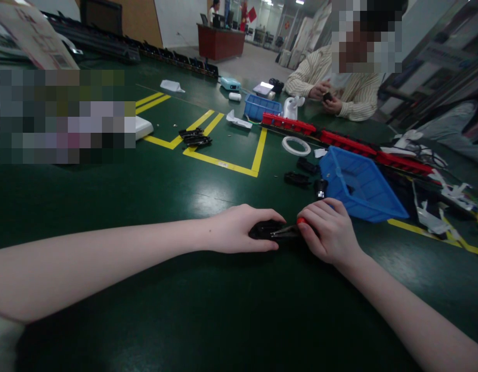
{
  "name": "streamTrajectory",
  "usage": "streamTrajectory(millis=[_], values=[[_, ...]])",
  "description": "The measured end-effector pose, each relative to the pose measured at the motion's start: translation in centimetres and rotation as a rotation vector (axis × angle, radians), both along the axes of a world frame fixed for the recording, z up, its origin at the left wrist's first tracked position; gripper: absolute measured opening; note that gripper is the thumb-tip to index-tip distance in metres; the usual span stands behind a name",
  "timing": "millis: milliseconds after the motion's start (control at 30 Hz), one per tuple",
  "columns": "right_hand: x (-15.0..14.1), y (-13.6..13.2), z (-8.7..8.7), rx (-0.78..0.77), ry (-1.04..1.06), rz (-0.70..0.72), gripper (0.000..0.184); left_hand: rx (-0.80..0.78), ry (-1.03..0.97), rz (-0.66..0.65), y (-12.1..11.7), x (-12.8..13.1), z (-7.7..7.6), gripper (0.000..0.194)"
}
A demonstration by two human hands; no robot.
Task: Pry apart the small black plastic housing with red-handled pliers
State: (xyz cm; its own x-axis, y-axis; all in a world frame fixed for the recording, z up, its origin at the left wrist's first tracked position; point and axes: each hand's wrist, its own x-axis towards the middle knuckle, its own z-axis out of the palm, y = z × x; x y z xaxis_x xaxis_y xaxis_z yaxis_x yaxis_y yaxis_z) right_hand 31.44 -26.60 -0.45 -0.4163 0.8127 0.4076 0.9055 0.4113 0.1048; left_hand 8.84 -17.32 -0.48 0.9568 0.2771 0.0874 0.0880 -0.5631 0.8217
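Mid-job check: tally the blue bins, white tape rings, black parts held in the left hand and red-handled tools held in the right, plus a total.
Blue bins: 2
White tape ring: 1
Black part in the left hand: 1
Red-handled tool in the right hand: 1
Total: 5

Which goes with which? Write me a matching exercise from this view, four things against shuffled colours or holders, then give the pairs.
1. pliers
2. black part at the pliers' tips
3. ring-shaped tape roll
4. straight tape lines

A. white
B. held in the left hand
C. yellow
D. gripped by the right hand

Pairs: 1-D, 2-B, 3-A, 4-C
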Motion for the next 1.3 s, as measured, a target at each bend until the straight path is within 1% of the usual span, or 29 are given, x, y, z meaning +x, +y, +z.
streamTrajectory(millis=[333, 533, 600, 700, 767, 867, 967, 1067, 1233, 1300], values=[[0.1, 0.1, -0.5, -0.046, 0.061, -0.021, 0.024, -0.018, 0.016, 0.023, -0.1, 0.0, 0.5, 0.043], [1.0, -0.3, -0.6, -0.092, 0.127, 0.006, 0.031, -0.042, 0.027, 0.031, -0.1, 0.0, 0.4, 0.043], [1.7, -0.6, -0.6, -0.121, 0.133, 0.028, 0.038, -0.043, 0.021, 0.032, -0.1, 0.0, 0.4, 0.043], [3.0, -1.2, -0.6, -0.187, 0.132, 0.033, 0.06, -0.074, 0.008, 0.041, -0.1, 0.0, 0.4, 0.042], [3.8, -1.6, -0.9, -0.217, 0.14, -0.006, 0.074, -0.081, 0.004, 0.048, -0.1, 0.0, 0.5, 0.042], [4.4, -1.9, -1.4, -0.227, 0.164, -0.098, 0.081, -0.073, -0.005, 0.048, -0.1, 0.0, 0.5, 0.042], [4.6, -2.1, -1.8, -0.22, 0.181, -0.16, 0.078, -0.092, 0.0, 0.046, 0.0, -0.1, 0.6, 0.042], [4.4, -2.3, -1.7, -0.2, 0.189, -0.179, 0.073, -0.125, -0.009, 0.045, 0.0, -0.1, 0.7, 0.04], [4.3, -2.3, -1.0, -0.11, 0.176, -0.15, 0.059, -0.121, -0.02, 0.022, 0.0, -0.2, 0.8, 0.04], [4.4, -2.2, -0.9, -0.084, 0.157, -0.111, 0.057, -0.112, -0.013, 0.0, -0.1, -0.2, 0.8, 0.041]])
